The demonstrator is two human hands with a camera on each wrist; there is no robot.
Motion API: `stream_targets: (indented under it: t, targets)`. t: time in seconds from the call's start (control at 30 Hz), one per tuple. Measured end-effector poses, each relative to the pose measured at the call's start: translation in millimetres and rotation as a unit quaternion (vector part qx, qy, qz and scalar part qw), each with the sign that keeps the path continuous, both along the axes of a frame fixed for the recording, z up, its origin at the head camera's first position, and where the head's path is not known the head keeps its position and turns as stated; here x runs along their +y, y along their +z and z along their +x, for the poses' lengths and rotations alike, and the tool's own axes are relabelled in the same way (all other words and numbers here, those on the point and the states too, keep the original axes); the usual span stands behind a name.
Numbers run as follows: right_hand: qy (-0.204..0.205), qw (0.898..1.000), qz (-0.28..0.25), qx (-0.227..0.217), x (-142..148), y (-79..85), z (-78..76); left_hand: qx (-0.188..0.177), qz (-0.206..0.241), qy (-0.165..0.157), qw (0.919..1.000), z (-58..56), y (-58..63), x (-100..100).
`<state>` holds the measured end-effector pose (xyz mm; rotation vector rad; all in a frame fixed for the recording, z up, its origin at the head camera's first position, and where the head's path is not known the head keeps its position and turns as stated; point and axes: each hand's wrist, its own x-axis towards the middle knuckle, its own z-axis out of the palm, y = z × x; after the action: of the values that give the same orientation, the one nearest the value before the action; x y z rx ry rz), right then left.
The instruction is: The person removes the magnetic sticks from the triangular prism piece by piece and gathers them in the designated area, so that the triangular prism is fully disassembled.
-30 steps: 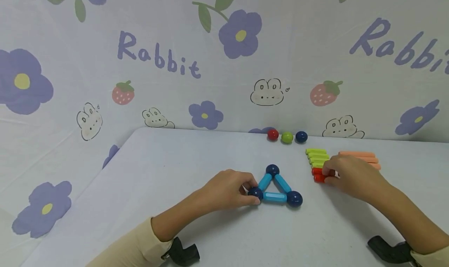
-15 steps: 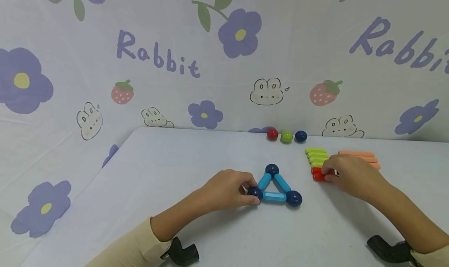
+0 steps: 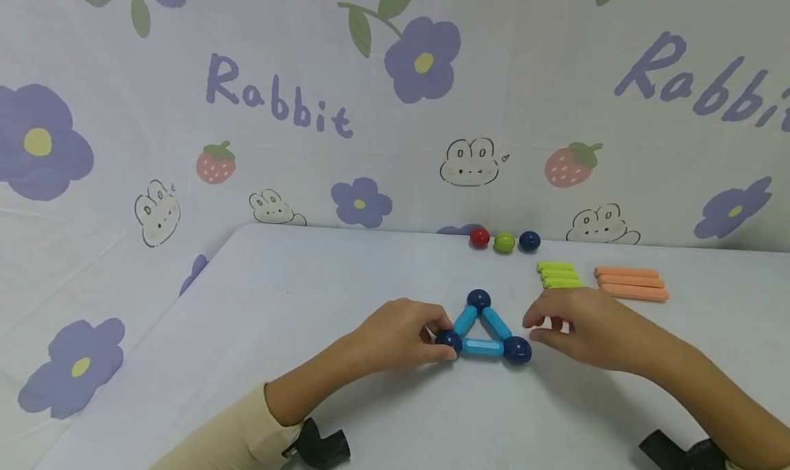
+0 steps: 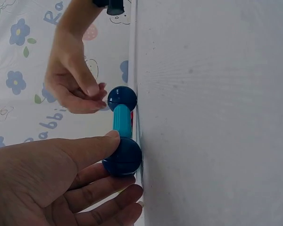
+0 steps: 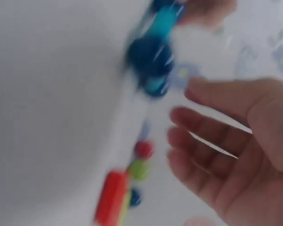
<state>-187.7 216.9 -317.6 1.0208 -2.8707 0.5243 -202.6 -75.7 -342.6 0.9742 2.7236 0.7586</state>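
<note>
Three dark blue balls and three light blue rods form a triangle [image 3: 483, 347] on the white table. My left hand [image 3: 404, 334] pinches its left ball [image 4: 122, 157] between thumb and fingers. Just right of the triangle's right ball [image 3: 517, 350], my right hand [image 3: 595, 324] hovers with relaxed, slightly curved fingers. The right wrist view shows nothing between that thumb and the fingers [image 5: 188, 120]. A red rod [image 5: 111, 197] lies on the table, blurred there; in the head view the right hand hides the red rods.
Lime green rods [image 3: 558, 275] lie beyond the right hand, with orange rods [image 3: 631, 283] to their right. Along the back edge sit a red ball [image 3: 479, 237], a green ball [image 3: 504, 242] and a blue ball [image 3: 529, 241]. A printed cloth [image 3: 278, 168] hangs behind.
My right hand has left the red rods and moved left and nearer, up to the triangle's right ball. My left hand and the triangle have stayed put.
</note>
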Motion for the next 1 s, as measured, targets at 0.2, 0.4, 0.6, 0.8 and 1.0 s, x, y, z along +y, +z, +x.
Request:
stream_targets:
  t: [0.2,0.4,0.6,0.8,1.0]
  targets:
    - [0.022,0.998,0.040,-0.039,-22,3.9,16.6,0.005,-0.001,-0.001,1.0000,-0.5,1.4,0]
    - [0.001,0.996,0.095,-0.001,-28,-4.2,19.7,0.006,0.000,0.000,1.0000,0.2,0.3,1]
    - [-0.017,0.997,0.078,0.011,-31,-8.2,19.4,0.000,0.006,-0.002,1.0000,1.2,1.0,0]
    - [-0.018,0.998,0.067,0.004,-31,-8.3,19.8,-0.001,0.003,-0.004,1.0000,0.1,0.1,1]
    - [0.016,0.997,0.058,-0.040,-29,-16.5,15.4,-0.010,0.000,-0.005,0.9999,1.4,-0.6,2]
